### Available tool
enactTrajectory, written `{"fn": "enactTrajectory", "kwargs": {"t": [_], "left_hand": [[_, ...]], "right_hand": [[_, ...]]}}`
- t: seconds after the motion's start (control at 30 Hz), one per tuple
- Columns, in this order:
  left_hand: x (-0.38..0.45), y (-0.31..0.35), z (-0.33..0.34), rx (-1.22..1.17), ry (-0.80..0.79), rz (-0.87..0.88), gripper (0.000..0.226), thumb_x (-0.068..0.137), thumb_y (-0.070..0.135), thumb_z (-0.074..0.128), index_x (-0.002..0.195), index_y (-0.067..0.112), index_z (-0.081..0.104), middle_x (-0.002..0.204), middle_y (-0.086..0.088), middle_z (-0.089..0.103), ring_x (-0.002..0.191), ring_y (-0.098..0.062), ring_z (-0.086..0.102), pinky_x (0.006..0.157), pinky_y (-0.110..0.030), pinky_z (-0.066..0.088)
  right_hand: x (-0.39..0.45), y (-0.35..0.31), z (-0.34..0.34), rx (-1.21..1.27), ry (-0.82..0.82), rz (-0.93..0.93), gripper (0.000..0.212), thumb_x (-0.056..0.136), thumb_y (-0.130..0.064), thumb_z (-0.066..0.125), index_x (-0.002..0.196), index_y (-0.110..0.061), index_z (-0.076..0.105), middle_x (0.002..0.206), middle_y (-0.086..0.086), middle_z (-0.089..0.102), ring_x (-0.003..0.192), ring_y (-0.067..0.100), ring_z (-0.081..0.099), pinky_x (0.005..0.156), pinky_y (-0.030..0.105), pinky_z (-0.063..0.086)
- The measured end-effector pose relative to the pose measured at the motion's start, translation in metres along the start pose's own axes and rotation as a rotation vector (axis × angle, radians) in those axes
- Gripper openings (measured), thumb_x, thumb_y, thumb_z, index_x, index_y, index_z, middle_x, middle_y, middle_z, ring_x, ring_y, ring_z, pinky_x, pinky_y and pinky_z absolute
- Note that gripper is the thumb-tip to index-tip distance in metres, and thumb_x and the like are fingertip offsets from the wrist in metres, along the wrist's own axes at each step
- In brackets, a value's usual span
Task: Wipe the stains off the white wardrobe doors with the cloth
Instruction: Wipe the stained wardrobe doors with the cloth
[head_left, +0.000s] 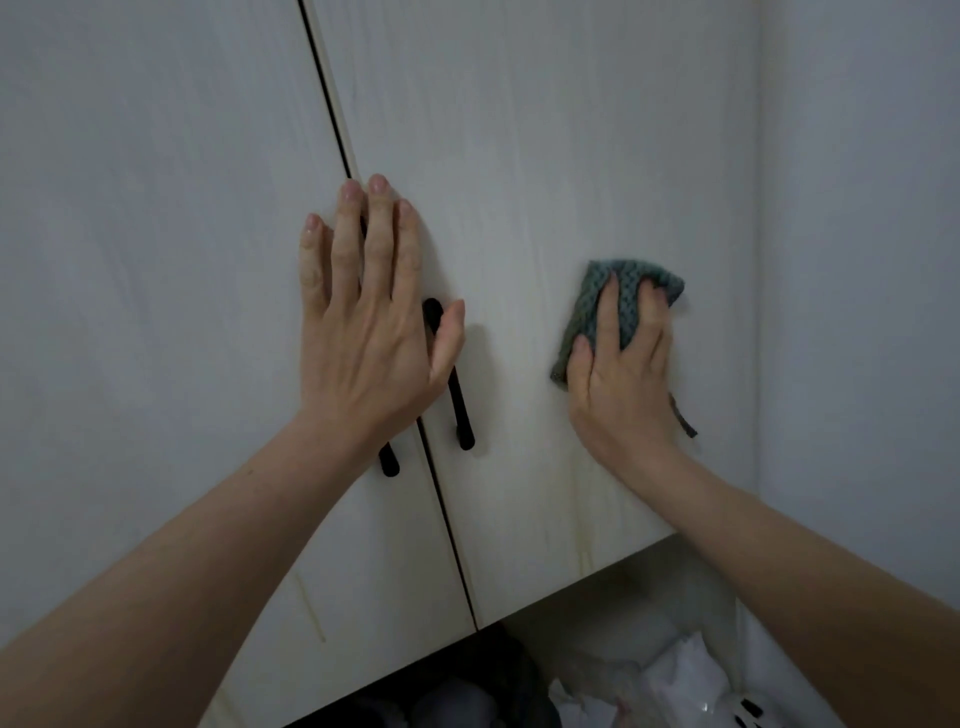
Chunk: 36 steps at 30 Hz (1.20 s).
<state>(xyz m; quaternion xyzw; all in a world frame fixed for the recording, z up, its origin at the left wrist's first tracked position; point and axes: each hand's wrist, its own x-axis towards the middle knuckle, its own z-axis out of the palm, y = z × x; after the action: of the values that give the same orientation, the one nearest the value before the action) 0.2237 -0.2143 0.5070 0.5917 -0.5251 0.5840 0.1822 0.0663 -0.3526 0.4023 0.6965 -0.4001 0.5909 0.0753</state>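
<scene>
Two white wardrobe doors fill the view: the left door (145, 270) and the right door (545, 156), split by a dark gap. My left hand (369, 322) lies flat with straight fingers across the gap, over the black handles (460, 395). My right hand (621, 379) presses a folded grey-green cloth (628, 291) against the right door, fingers curled over it. Faint yellowish streaks (582, 525) run down near the right door's lower edge, and another streak (311, 608) marks the left door's bottom.
A grey wall (857, 260) stands right of the wardrobe. Below the doors an open compartment holds dark clothes (467, 696) and white plastic bags (680, 675).
</scene>
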Motion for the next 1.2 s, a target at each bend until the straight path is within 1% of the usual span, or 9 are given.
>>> {"fn": "enactTrajectory", "kwargs": {"t": [0.1, 0.27, 0.43, 0.6, 0.7, 0.9, 1.0, 1.07, 1.2], "left_hand": [[-0.014, 0.006, 0.0, 0.041, -0.029, 0.051, 0.076, 0.1, 0.051, 0.023, 0.156, 0.0, 0.012, 0.165, -0.017, 0.008, 0.153, -0.035, 0.005, 0.122, -0.057, 0.003], [-0.027, 0.013, 0.002, 0.032, -0.096, 0.088, 0.07, 0.1, 0.049, 0.028, 0.157, 0.01, 0.017, 0.165, -0.015, 0.011, 0.151, -0.04, 0.006, 0.119, -0.059, 0.01], [-0.028, 0.015, 0.003, 0.054, -0.108, 0.097, 0.065, 0.099, 0.047, 0.031, 0.156, 0.016, 0.023, 0.164, -0.018, 0.013, 0.15, -0.045, 0.007, 0.118, -0.062, 0.012], [-0.031, 0.021, 0.005, 0.055, -0.107, 0.075, 0.065, 0.1, 0.045, 0.029, 0.157, 0.015, 0.02, 0.164, -0.019, 0.011, 0.149, -0.047, 0.006, 0.119, -0.062, 0.011], [-0.031, 0.022, 0.005, 0.067, -0.106, 0.067, 0.065, 0.1, 0.044, 0.029, 0.157, 0.014, 0.02, 0.164, -0.019, 0.011, 0.149, -0.048, 0.006, 0.119, -0.062, 0.011], [-0.03, 0.023, 0.004, 0.067, -0.139, 0.063, 0.067, 0.099, 0.044, 0.031, 0.157, 0.014, 0.018, 0.165, -0.016, 0.009, 0.15, -0.047, 0.004, 0.12, -0.06, 0.009], [-0.031, 0.023, 0.003, 0.056, -0.144, 0.084, 0.068, 0.099, 0.044, 0.031, 0.157, 0.012, 0.018, 0.166, -0.011, 0.008, 0.15, -0.046, 0.004, 0.121, -0.059, 0.009], [-0.031, 0.023, 0.004, 0.057, -0.148, 0.098, 0.069, 0.099, 0.044, 0.03, 0.158, 0.01, 0.015, 0.167, -0.008, 0.006, 0.151, -0.044, 0.003, 0.121, -0.058, 0.007], [-0.031, 0.023, 0.004, 0.052, -0.151, 0.118, 0.07, 0.1, 0.042, 0.028, 0.158, 0.009, 0.01, 0.167, -0.006, 0.004, 0.151, -0.041, 0.001, 0.121, -0.058, 0.006]], "right_hand": [[-0.06, -0.021, 0.02, -0.014, -0.051, -0.027, 0.06, 0.105, -0.035, 0.019, 0.156, -0.007, 0.009, 0.157, 0.03, 0.006, 0.148, 0.044, 0.005, 0.12, 0.056, 0.014], [-0.168, -0.038, 0.047, -0.007, -0.148, -0.156, 0.062, 0.105, -0.037, 0.028, 0.157, -0.011, 0.007, 0.154, 0.027, 0.016, 0.145, 0.046, 0.016, 0.115, 0.06, 0.024], [-0.122, -0.017, 0.039, -0.078, -0.075, -0.304, 0.063, 0.102, -0.038, 0.034, 0.153, -0.006, 0.017, 0.152, 0.027, 0.016, 0.143, 0.044, 0.016, 0.12, 0.055, 0.015], [-0.066, -0.018, 0.027, -0.006, 0.021, -0.082, 0.06, 0.104, -0.032, 0.023, 0.153, 0.003, 0.018, 0.154, 0.034, 0.015, 0.146, 0.046, 0.012, 0.121, 0.055, 0.012], [-0.108, -0.023, 0.044, 0.027, 0.025, -0.071, 0.059, 0.104, -0.03, 0.025, 0.152, 0.003, 0.016, 0.153, 0.034, 0.014, 0.146, 0.048, 0.012, 0.12, 0.057, 0.013], [-0.225, -0.01, 0.068, -0.046, -0.156, -0.208, 0.064, 0.103, -0.037, 0.033, 0.155, -0.005, 0.012, 0.15, 0.029, 0.019, 0.141, 0.047, 0.019, 0.113, 0.06, 0.026], [-0.212, 0.003, 0.064, -0.077, -0.13, -0.313, 0.065, 0.101, -0.04, 0.039, 0.152, -0.006, 0.018, 0.148, 0.027, 0.023, 0.139, 0.043, 0.022, 0.116, 0.057, 0.023], [-0.177, 0.011, 0.054, -0.089, -0.095, -0.313, 0.065, 0.103, -0.04, 0.033, 0.154, -0.005, 0.013, 0.149, 0.029, 0.021, 0.14, 0.045, 0.022, 0.12, 0.054, 0.016], [-0.1, 0.022, 0.035, -0.05, -0.008, -0.032, 0.062, 0.105, -0.037, 0.018, 0.153, 0.001, 0.014, 0.154, 0.033, 0.016, 0.144, 0.047, 0.016, 0.122, 0.052, 0.011]]}}
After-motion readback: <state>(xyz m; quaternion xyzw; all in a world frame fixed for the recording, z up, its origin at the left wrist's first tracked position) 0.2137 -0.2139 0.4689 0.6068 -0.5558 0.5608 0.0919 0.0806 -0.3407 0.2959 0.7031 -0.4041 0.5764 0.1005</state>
